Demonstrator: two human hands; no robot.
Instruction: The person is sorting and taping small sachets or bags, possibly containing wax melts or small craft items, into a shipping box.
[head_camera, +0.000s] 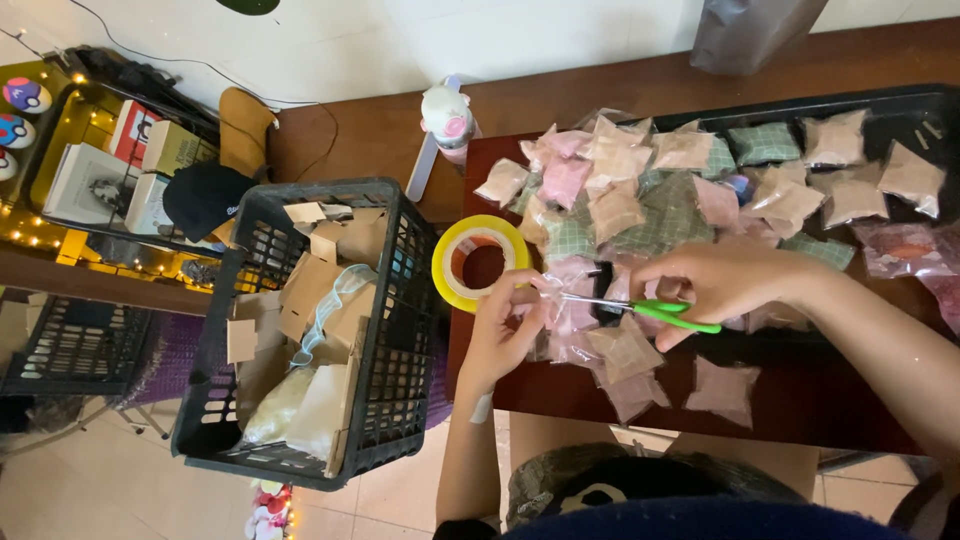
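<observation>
Head view: a small clear plastic packet (553, 290) is pinched between the fingers of the left hand (505, 330), just right of a yellow tape roll (480, 262). Green-handled scissors (640, 308) are gripped in the right hand (725, 280), its fingers threaded through the loops and pressed together, with the blades pointed toward nine o'clock and meeting the packet's edge. Trimming of that packet is judged to be the step in hand; for a clean cut the film would need to be kept taut and the blades kept clear of the left fingertips.

At twelve to two o'clock of the hands, a heap of sealed packets (680, 190) in pink, tan and green check is spread over a dark red worktop (800, 400), partly over a black tray (900, 100). A few more packets are lying at five o'clock, near the worktop's front edge. At nine o'clock, beside the worktop, a black plastic crate (400, 330) is filled with cardboard scraps and white bags. A small white and pink bottle (447, 118) is standing at eleven o'clock. Farther left, a shelf with books (90, 180), a black cap and string lights is seen, above a pale tiled floor (90, 480).
</observation>
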